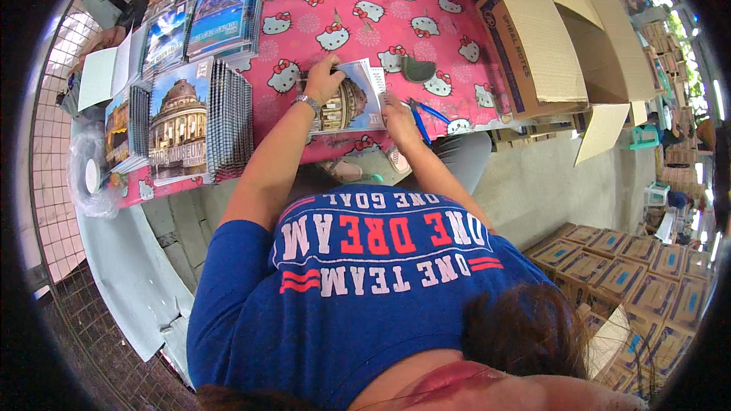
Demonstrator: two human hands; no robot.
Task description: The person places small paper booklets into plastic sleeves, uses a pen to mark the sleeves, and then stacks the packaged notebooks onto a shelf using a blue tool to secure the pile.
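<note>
On the surface (301,44): notebook stacks (179,118) left of the left grip (323,82), pliers (419,122) right of the right grip (399,119), a carton (509,57) beyond.

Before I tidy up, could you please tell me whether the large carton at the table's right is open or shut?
The large carton is open: its flaps are spread outward, unsealed.

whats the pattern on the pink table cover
The pink table cover shows white cat faces with red bows, best in the head view.
</note>
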